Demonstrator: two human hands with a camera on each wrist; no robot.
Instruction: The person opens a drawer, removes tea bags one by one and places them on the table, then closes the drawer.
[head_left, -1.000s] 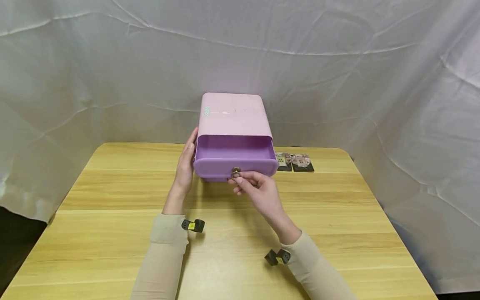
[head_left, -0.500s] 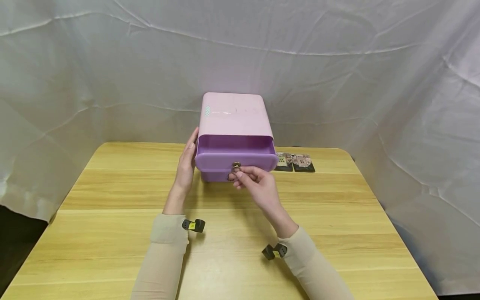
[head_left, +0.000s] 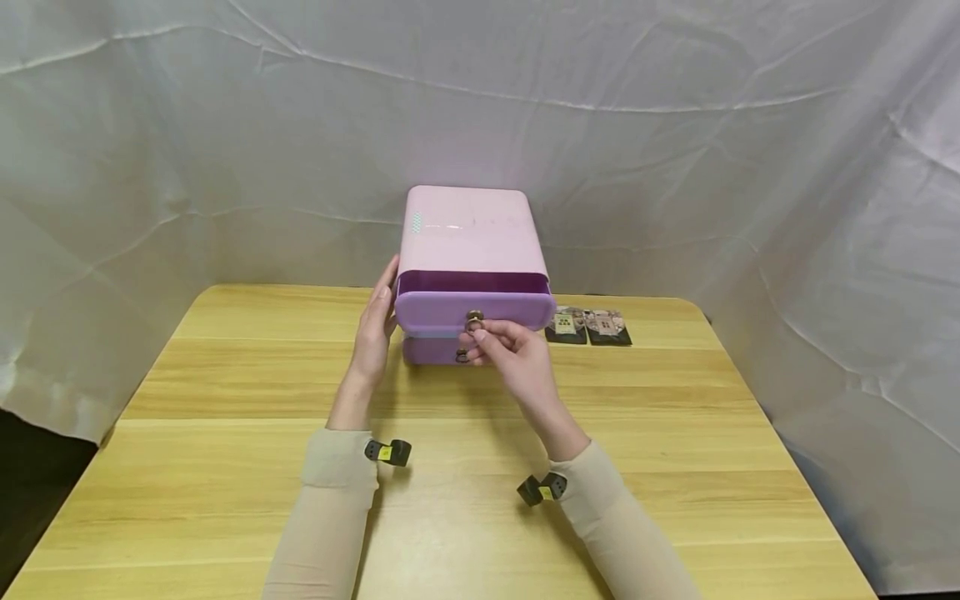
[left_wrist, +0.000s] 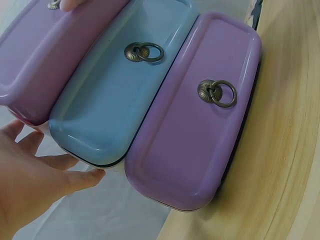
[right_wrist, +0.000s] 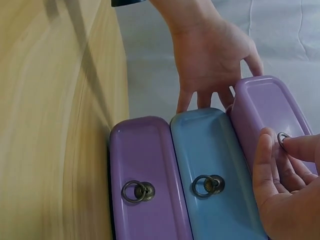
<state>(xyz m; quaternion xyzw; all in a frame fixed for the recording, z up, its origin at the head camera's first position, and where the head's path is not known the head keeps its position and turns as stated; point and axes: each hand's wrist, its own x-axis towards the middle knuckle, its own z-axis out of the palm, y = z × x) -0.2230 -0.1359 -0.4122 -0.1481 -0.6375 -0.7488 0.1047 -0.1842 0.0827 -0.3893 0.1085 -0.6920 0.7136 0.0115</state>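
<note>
A small drawer cabinet with a pale pink top (head_left: 474,229) stands at the back of the table. Its upper purple drawer (head_left: 435,312) is pulled partly out, with a dark gap behind its front. My right hand (head_left: 517,358) pinches the brass ring pull (right_wrist: 282,139) on that drawer between thumb and finger. Against the cabinet's left side rests my left hand (head_left: 371,333), fingers extended along the wall. Below the upper drawer, a blue drawer (left_wrist: 117,85) and a lower purple drawer (left_wrist: 192,110) sit closed, each with its own ring pull.
Two small dark packets with printed pictures, a left packet (head_left: 566,325) and a right packet (head_left: 608,327), lie right of the cabinet. The wooden table (head_left: 450,500) runs back to a pale grey cloth (head_left: 300,150) behind it.
The upper drawer has slid back toward the cabinet, narrowing its opening, and my right hand has moved forward with the ring. More of the lower drawer front shows. My left hand stays at the side.
</note>
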